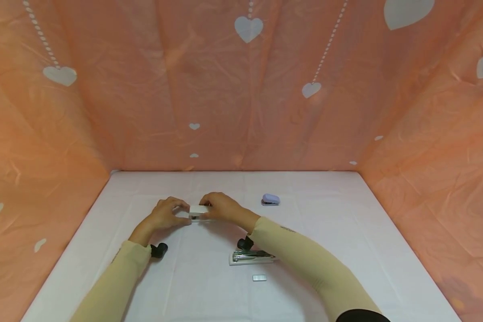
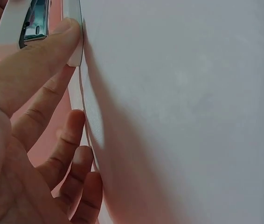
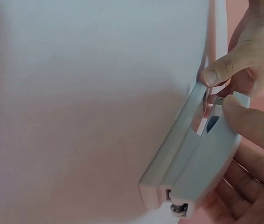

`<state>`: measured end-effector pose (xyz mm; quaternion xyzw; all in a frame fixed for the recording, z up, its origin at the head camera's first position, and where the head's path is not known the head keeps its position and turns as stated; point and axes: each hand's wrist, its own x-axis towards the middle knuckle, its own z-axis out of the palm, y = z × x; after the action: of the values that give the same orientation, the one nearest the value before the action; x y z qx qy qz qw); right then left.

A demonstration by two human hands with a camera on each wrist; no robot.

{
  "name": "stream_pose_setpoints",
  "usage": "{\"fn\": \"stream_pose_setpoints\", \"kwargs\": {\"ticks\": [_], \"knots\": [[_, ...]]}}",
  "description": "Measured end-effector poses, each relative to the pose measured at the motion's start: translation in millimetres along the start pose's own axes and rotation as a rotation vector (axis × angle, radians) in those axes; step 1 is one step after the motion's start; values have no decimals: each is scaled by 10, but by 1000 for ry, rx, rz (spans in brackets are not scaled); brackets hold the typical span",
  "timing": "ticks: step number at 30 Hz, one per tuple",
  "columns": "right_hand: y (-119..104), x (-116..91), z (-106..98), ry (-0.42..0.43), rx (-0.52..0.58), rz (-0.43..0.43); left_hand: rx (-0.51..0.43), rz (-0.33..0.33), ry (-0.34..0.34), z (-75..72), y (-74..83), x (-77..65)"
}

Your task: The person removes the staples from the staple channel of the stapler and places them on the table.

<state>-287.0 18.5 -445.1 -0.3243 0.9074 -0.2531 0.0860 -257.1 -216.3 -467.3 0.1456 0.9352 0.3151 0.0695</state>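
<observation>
Both hands are on a white stapler (image 1: pixel 196 209) at the left middle of the table. My left hand (image 1: pixel 166 215) pinches the end of its base, with the thumb (image 2: pixel 69 35) laid on the base and the other fingers apart below. My right hand (image 1: pixel 224 208) grips the upper arm from the other side, its thumb (image 3: pixel 244 119) on the casing and its fingers along the far side. A gap shows between the base and the upper arm of the stapler (image 3: pixel 195 154), with shiny metal inside.
A small purple stapler (image 1: pixel 271 198) lies to the right of the hands. Nearer, partly under the right forearm, sits another stapler (image 1: pixel 245 257) with its metal rail exposed. A strip of staples (image 1: pixel 259 278) lies in front of it. Orange curtains (image 1: pixel 241 112) border the white table (image 1: pixel 326 214).
</observation>
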Motion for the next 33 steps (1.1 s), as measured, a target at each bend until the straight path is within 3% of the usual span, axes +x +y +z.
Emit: {"fn": "stream_pose_setpoints", "kwargs": {"ticks": [15,23,33], "knots": [[13,14,-7,1,-25,-27,8,-6,-14,-10,4,-4],[-5,9,-10,-5,-80,3,39,2,-22,-1,-6,16],[33,-20,7,29,-49,-24,-2,-24,-67,-21,-10,29]]}}
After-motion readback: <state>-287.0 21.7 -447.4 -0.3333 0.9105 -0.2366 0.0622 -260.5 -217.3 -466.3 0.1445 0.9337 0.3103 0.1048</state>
